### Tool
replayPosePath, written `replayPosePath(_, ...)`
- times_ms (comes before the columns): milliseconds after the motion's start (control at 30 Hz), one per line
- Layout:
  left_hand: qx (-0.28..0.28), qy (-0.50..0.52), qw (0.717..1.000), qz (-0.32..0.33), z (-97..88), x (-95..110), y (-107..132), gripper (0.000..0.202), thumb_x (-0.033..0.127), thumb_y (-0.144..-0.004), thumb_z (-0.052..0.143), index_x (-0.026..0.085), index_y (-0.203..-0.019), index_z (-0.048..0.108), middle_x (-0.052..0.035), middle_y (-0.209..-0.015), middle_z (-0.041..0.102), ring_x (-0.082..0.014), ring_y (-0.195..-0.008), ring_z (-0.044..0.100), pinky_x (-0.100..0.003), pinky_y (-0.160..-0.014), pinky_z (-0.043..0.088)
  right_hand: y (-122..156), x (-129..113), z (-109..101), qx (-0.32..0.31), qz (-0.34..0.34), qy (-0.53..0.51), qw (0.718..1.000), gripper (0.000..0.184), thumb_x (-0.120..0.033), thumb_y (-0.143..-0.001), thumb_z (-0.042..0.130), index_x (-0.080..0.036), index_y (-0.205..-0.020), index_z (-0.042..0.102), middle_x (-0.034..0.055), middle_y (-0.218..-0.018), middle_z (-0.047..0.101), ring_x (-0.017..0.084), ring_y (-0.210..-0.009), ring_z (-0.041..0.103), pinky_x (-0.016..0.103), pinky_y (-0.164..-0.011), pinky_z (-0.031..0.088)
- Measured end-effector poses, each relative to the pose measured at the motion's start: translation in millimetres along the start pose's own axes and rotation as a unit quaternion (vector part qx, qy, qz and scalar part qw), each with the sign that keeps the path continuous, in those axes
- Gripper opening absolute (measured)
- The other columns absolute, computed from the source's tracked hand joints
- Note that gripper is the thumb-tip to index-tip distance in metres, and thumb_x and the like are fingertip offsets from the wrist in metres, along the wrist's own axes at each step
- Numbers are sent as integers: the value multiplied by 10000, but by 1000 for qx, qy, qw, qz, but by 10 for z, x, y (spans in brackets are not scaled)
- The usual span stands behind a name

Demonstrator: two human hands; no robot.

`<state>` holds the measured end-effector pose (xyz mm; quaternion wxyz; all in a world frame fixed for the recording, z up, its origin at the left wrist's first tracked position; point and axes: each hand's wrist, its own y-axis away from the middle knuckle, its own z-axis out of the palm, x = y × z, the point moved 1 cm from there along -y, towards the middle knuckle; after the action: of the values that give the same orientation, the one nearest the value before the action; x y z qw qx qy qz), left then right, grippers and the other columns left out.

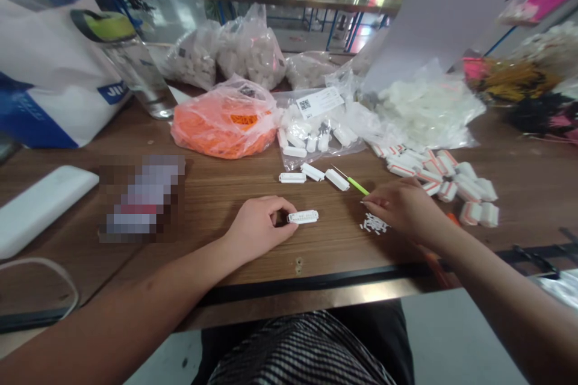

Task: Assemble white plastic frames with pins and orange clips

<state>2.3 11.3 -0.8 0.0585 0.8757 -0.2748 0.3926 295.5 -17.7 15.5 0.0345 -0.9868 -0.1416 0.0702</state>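
Note:
My left hand [259, 227] rests on the wooden table [217, 192] and pinches one end of a small white plastic connector [303, 216] that lies flat. My right hand [404, 207] is curled, fingertips together over a little heap of tiny white pieces [372, 225]; whether it holds one I cannot make out. A green-handled pick [354, 183] lies just beyond its fingers. Three more white connectors [312, 175] lie in a row further back.
An orange-filled plastic bag [223, 123], open bags of white parts [316, 132], and a pile of finished white-and-red pieces [445, 180] sit behind. A water bottle [130, 66], a white shopping bag [49, 72] and a white flat case [38, 207] stand left.

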Motion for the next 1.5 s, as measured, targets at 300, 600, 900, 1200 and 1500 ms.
replayPosePath(300,-2,2,1000,-4,-4,-5,3,108,223,-727,693,211,-834,706,65,-546,495,-92,-496,445,-227,-542,349,3,30,-27,2,0,-24,1000,258,-253,-858,514,-218,-675,692,17,-648,685,174,-638,617,302,-656,385)
replayPosePath(600,-1,-5,1000,-9,-10,20,1,101,218,-726,688,211,-824,707,62,-546,497,-97,-506,454,-233,-546,344,-22,8,2,6,-7,-23,1000,220,-232,-800,533,-211,-614,649,1,-600,662,164,-585,589,310,-652,372)
replayPosePath(900,-2,13,1000,-19,5,25,23,114,221,-725,680,206,-833,714,56,-576,517,-90,-505,436,-235,-547,350,-147,-633,-107,50,-26,-257,965,168,-249,-836,582,-210,-687,648,-18,-646,657,126,-625,586,294,-689,434)
replayPosePath(1200,-4,20,1000,-11,0,34,20,98,225,-738,675,207,-828,709,46,-593,539,-98,-522,458,-235,-552,357,-274,-886,82,26,-74,-263,962,135,-208,-860,575,-213,-742,642,-23,-653,617,121,-630,522,348,-733,397)
replayPosePath(1500,-3,7,1000,-7,5,31,11,105,227,-738,680,205,-836,710,37,-610,565,-107,-541,477,-237,-560,369,-268,-907,144,66,-119,-243,960,132,-220,-872,555,-213,-764,631,-20,-666,603,128,-654,531,359,-777,386)
